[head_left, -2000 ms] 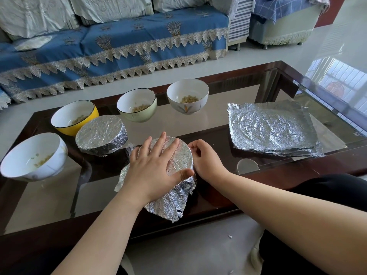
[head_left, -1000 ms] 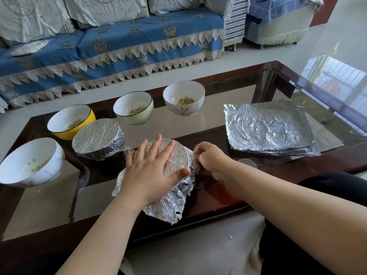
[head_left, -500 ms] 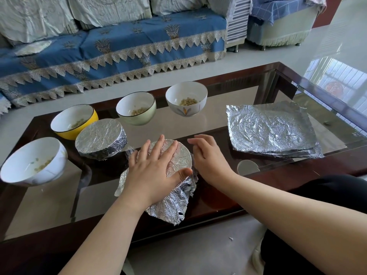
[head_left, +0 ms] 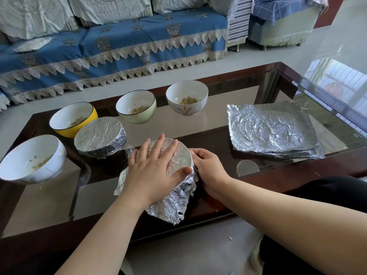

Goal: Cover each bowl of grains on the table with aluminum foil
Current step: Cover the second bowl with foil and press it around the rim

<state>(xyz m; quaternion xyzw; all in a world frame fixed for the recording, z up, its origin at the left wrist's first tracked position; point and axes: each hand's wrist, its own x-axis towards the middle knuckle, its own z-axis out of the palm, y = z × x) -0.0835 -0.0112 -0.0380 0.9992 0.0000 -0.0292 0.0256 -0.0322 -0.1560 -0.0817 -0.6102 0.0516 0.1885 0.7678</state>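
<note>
The left hand [head_left: 153,165] lay flat with its fingers spread out. The right hand [head_left: 208,167] sat beside it, its fingers curled in. Both bare arms reached forward.

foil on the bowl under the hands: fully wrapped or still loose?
Still loose. The foil lies flat under the left hand, and the right hand presses its side, but its near edge flares out unfolded over the table.

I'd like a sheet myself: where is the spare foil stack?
In the head view, the spare foil stack lies flat on the glass table's right side, right of the flower-painted white bowl and beyond the right hand.
</note>
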